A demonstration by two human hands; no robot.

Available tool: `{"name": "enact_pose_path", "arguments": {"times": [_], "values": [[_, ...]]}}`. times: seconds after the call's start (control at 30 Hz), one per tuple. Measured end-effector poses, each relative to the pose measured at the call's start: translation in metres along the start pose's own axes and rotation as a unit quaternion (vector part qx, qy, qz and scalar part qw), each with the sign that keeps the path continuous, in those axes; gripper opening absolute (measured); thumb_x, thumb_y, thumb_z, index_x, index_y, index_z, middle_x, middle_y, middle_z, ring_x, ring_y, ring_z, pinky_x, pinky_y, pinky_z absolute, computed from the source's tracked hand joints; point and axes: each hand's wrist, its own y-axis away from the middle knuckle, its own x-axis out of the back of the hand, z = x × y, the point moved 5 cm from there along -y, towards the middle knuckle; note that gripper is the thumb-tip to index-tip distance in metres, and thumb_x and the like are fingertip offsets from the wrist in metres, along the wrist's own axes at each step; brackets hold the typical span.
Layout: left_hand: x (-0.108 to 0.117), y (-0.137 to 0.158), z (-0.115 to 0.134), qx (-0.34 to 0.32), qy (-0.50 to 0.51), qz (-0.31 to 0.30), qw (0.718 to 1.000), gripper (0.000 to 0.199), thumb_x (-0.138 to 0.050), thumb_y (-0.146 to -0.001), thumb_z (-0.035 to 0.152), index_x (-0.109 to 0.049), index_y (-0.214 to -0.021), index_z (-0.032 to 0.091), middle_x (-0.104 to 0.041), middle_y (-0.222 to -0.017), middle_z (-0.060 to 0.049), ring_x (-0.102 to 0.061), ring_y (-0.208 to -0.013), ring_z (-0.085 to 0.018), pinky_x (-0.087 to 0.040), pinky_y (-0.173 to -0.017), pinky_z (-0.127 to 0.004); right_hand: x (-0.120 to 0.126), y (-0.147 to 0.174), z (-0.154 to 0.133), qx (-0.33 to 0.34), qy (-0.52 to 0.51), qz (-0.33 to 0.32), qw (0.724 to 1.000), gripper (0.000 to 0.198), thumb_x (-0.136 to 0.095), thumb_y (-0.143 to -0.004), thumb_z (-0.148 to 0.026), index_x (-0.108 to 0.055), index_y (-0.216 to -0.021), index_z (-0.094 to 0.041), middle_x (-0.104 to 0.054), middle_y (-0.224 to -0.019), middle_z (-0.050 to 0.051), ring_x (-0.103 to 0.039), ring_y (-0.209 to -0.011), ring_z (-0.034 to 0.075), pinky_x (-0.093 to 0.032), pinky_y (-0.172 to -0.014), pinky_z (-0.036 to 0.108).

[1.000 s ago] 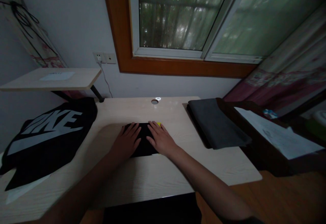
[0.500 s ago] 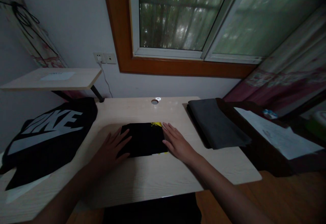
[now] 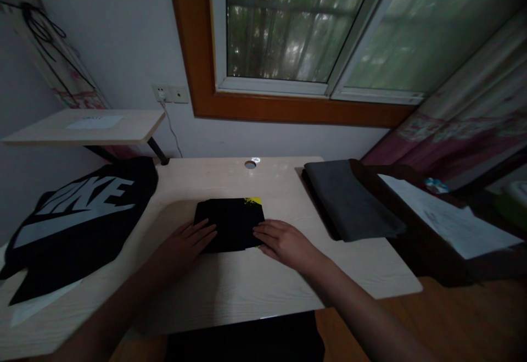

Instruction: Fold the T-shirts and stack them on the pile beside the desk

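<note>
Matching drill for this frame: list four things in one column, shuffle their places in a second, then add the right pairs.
Things
1. wall sockets
2. folded grey cloth
3. folded black cloth with yellow marks
4. black cloth with large pale lettering

Places
A. between the left hand and the right hand, both touching it
B. at the left side of the desk
C. to the left of the window
D. at the right side of the desk

Pairs: 1-C, 2-D, 3-A, 4-B

Pale wood-grain desk (image 3: 255,285) across lower frame: black folded cloth (image 3: 234,224) lower centre, white-lettered black fabric (image 3: 88,244) left, grey folded fabric (image 3: 354,202) right.
</note>
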Motion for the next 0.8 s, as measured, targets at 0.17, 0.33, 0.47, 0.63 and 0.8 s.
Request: {"name": "enact_pose_path", "arguments": {"times": [0.17, 0.33, 0.47, 0.63, 0.8], "values": [[-0.007, 0.005, 0.004, 0.014, -0.018, 0.024, 0.999, 0.051, -0.044, -0.096, 0.009, -0.053, -0.144, 0.024, -0.055, -0.151, -0.005, -0.045, -0.144, -0.022, -0.037, -0.116, -0.043, -0.002, 0.004, 0.000, 0.007, 0.014, -0.006, 1.000, 0.038, -0.060, -0.095, -0.020, -0.064, -0.133, -0.019, -0.069, -0.132, 0.008, -0.064, -0.122, 0.025, -0.051, -0.109, 0.043], [-0.006, 0.008, -0.001, 0.059, 0.039, 0.041, 0.997, 0.052, -0.048, -0.091, 0.008, -0.056, -0.141, 0.021, -0.060, -0.145, -0.009, -0.057, -0.134, -0.023, -0.045, -0.112, -0.043, 0.000, 0.004, -0.001, -0.001, 0.005, 0.023, 1.000, 0.030, -0.057, -0.094, -0.017, -0.067, -0.123, -0.020, -0.074, -0.119, 0.009, -0.068, -0.111, 0.024, -0.054, -0.103, 0.043], [0.000, 0.009, -0.017, 0.161, 0.131, 0.027, 0.978, 0.047, -0.052, -0.087, 0.013, -0.063, -0.132, 0.025, -0.069, -0.132, -0.007, -0.067, -0.118, -0.025, -0.052, -0.105, -0.045, 0.008, 0.002, 0.001, -0.032, -0.044, 0.079, 0.995, 0.024, -0.057, -0.093, -0.018, -0.066, -0.114, -0.023, -0.075, -0.103, 0.007, -0.071, -0.100, 0.023, -0.056, -0.095, 0.043], [0.030, 0.004, -0.032, 0.241, 0.234, 0.114, 0.935, 0.028, -0.055, -0.088, 0.027, -0.067, -0.114, 0.026, -0.072, -0.119, -0.006, -0.070, -0.109, -0.024, -0.057, -0.096, -0.042, 0.026, -0.002, 0.009, -0.133, -0.203, 0.165, 0.956, 0.023, -0.060, -0.092, -0.022, -0.061, -0.115, -0.026, -0.072, -0.109, 0.007, -0.070, -0.100, 0.020, -0.056, -0.089, 0.036], [0.064, -0.006, -0.045, 0.285, 0.335, 0.220, 0.871, 0.037, -0.063, -0.086, 0.036, -0.056, -0.121, 0.023, -0.068, -0.112, -0.008, -0.069, -0.096, -0.020, -0.059, -0.074, -0.033, 0.038, -0.012, 0.019, -0.258, -0.370, 0.252, 0.856, 0.020, -0.064, -0.090, -0.034, -0.054, -0.106, -0.025, -0.068, -0.093, 0.003, -0.067, -0.078, 0.017, -0.056, -0.068, 0.029]]}}
